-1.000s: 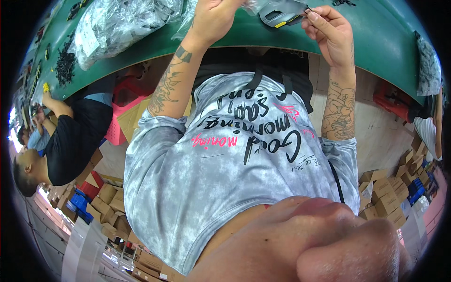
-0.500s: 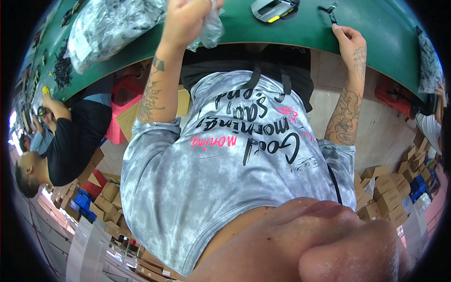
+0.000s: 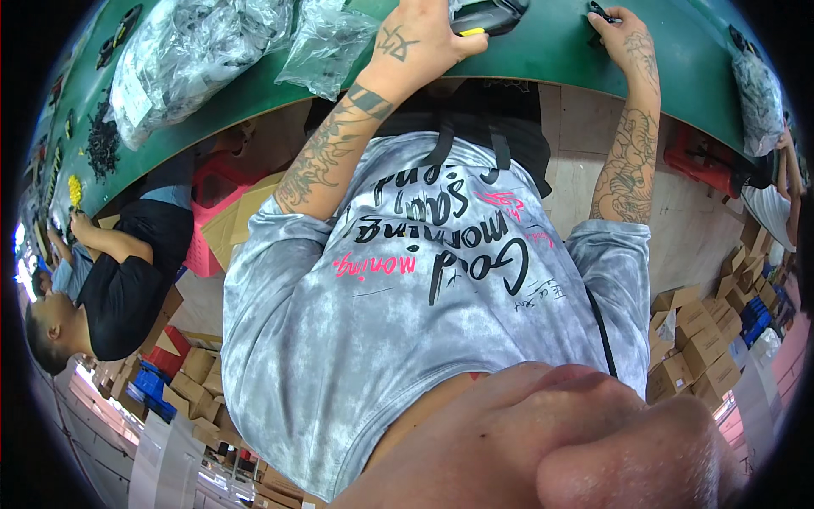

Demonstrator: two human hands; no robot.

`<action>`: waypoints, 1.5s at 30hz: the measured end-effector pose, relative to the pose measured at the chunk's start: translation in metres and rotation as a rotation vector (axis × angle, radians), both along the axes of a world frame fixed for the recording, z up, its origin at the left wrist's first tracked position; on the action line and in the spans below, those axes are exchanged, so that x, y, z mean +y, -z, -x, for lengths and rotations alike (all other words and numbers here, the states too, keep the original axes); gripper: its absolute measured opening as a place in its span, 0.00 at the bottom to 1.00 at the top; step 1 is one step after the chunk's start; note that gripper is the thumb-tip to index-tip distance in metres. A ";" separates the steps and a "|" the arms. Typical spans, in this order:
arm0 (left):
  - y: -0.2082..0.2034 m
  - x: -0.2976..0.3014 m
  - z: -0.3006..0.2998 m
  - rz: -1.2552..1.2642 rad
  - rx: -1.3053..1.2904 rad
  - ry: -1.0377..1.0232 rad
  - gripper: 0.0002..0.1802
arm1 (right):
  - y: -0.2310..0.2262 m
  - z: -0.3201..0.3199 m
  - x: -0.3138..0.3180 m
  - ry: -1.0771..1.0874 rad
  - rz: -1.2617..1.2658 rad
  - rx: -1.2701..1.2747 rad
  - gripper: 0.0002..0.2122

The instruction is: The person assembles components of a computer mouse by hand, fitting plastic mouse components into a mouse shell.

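My left hand [image 3: 415, 42] is at a grey-and-black plastic device [image 3: 500, 15] with a yellow tab, at the table's near side. Its thumb lies along the device's near edge; the other fingertips are hidden or cut off by the upper edge. Over to the right, my right hand [image 3: 626, 38] is closed in a pinch on a small black part [image 3: 600, 13], just above the table. A small clear plastic bag [image 3: 326, 51] lies left of my left hand, touched by neither hand.
The green table [image 3: 555, 55] curves across the top. A large clear bag of parts [image 3: 195, 68] and a pile of small black pieces [image 3: 103, 140] lie left. Another filled bag [image 3: 757, 102] sits far right. A co-worker [image 3: 127, 280] holds something yellow at left.
My left hand has let go of the small clear bag and moved right to the device, which now looks tilted. My right hand still pinches the black part, slightly higher up the frame.
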State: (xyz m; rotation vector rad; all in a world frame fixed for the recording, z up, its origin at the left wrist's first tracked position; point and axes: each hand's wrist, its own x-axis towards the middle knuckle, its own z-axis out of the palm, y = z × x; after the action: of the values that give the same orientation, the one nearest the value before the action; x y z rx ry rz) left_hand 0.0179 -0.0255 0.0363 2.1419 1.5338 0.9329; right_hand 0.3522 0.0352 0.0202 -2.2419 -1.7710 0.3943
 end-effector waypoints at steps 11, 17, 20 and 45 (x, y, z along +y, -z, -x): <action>0.043 0.026 0.004 0.745 -1.153 0.313 0.33 | -0.032 0.056 -0.049 -0.096 -0.379 1.331 0.11; 0.036 0.027 0.003 0.762 -1.200 0.337 0.34 | -0.037 0.139 -0.053 -0.087 -0.216 0.891 0.08; 0.041 0.026 0.005 0.788 -1.255 0.355 0.34 | -0.030 0.143 -0.050 -0.077 -0.304 0.821 0.10; 0.049 0.027 -0.004 0.611 -0.993 0.286 0.23 | 0.002 0.145 -0.051 -0.159 -0.337 0.666 0.30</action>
State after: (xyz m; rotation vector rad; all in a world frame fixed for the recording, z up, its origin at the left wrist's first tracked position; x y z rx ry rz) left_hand 0.0221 0.0017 -0.0123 1.1158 0.8118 1.0097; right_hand 0.2068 -0.0153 0.0183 -1.5026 -1.5088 0.7126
